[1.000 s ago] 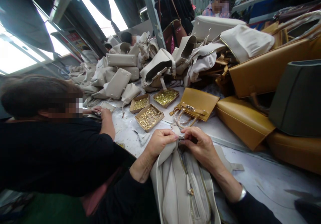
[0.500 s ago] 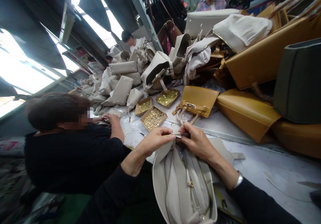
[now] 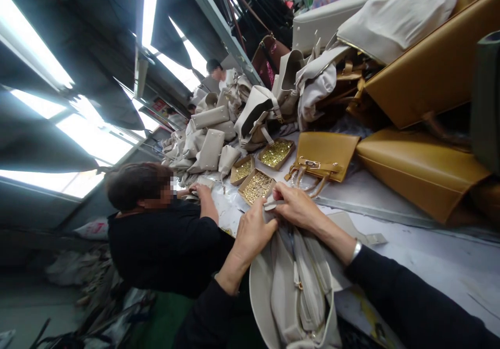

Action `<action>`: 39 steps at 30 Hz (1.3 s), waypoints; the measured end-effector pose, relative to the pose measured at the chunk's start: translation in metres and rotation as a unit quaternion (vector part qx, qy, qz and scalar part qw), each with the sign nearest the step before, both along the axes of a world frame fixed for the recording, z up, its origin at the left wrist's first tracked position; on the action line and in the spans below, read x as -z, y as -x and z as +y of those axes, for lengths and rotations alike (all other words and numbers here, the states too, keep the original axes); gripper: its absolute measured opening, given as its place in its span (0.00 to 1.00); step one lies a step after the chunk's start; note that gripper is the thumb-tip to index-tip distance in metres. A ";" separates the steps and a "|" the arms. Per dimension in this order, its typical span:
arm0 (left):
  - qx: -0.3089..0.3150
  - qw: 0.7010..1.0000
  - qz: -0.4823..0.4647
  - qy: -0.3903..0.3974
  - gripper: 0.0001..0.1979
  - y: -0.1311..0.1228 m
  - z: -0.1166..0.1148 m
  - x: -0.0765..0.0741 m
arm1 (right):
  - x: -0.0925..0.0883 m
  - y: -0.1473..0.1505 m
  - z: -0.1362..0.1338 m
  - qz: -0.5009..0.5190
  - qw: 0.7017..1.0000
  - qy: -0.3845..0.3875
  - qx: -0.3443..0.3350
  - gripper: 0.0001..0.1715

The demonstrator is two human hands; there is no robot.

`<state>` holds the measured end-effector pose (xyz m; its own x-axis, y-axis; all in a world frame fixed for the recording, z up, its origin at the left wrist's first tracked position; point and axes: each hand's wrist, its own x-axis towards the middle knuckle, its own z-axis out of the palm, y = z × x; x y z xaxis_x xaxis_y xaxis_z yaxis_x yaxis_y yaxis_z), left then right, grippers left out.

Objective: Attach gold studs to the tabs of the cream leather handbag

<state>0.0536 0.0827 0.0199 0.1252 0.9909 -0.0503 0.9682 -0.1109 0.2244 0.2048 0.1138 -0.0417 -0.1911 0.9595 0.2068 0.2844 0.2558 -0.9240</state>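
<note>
An off-white handbag (image 3: 279, 286) stands open toward me at the table's edge, its zipped inner pocket and gold zip pull showing. Above its mouth, my left hand (image 3: 252, 232) pinches a short off-white strap end (image 3: 270, 204) between thumb and fingers. My right hand (image 3: 297, 206) is closed on the same strap end from the other side, its fingertips close to the left ones. Whether a small part is also between the fingers is hidden. Just beyond my hands lies a cardboard box (image 3: 246, 198) of small gold metal pieces.
Two more boxes of gold pieces sit behind. A mustard handbag (image 3: 328, 148) lies beyond my right hand, near larger mustard bags (image 3: 422, 169). Off-white bags (image 3: 209, 148) are heaped at the back. On my left a co-worker (image 3: 164, 245) in black sits close, handling something pale.
The view has swung left, so everything sits further right. My left hand has turned, its back now more toward me; both hands still grip the strap end.
</note>
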 end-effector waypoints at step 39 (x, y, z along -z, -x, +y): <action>0.073 0.980 -0.175 0.060 0.13 -0.007 0.038 0.006 | 0.029 -0.034 0.025 0.128 0.982 -0.058 -0.126 0.11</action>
